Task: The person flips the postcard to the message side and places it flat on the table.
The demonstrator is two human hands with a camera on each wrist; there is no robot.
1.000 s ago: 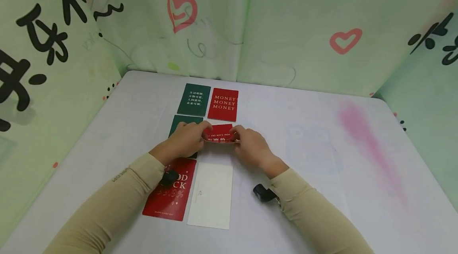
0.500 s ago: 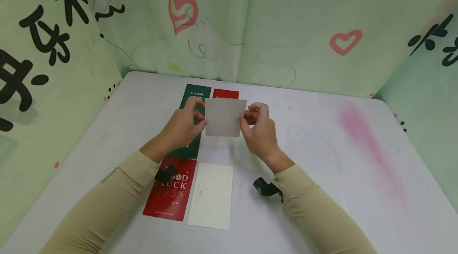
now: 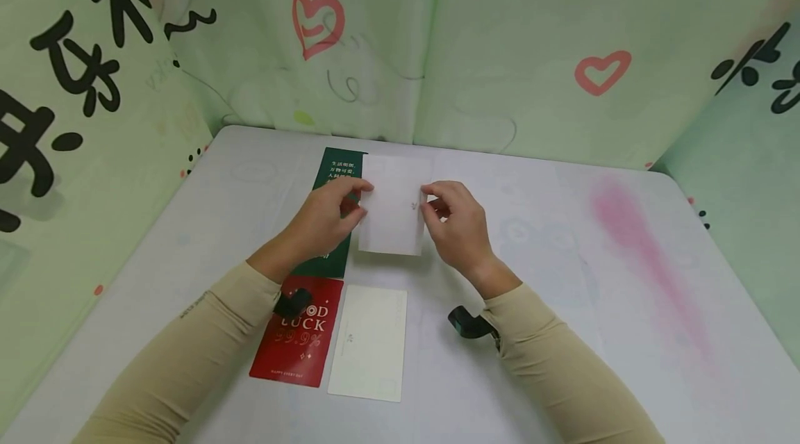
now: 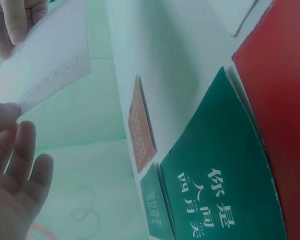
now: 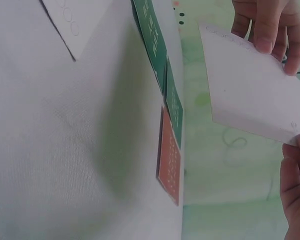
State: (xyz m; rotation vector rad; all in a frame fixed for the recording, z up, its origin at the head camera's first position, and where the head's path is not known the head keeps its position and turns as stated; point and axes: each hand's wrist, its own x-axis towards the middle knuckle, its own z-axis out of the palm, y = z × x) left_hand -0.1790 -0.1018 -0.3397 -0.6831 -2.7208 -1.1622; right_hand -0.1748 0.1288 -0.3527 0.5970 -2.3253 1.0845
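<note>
A white-backed card (image 3: 392, 215) is held above the table, its plain side towards me. My left hand (image 3: 328, 215) pinches its left edge between thumb and fingers. The right hand (image 3: 461, 225) pinches the opposite edge the same way. Small circles along one end of the card (image 4: 50, 80) show in the left wrist view. Under and left of it lie two green cards, a far one (image 3: 340, 160) and a nearer one (image 4: 220, 160). A red card (image 5: 169, 155) lies at the back, hidden by the raised card in the head view.
Closer to me, a red "GOOD LUCK" card (image 3: 306, 354) lies beside a white card (image 3: 369, 343). The white table (image 3: 531, 333) has a pink stain (image 3: 644, 263) at right. Green printed cloth (image 3: 500, 27) stands around its back and sides.
The card showed its red printed side low over the table; both hands lifted it and turned its white back towards me. Since then it has tilted, showing more of its back.
</note>
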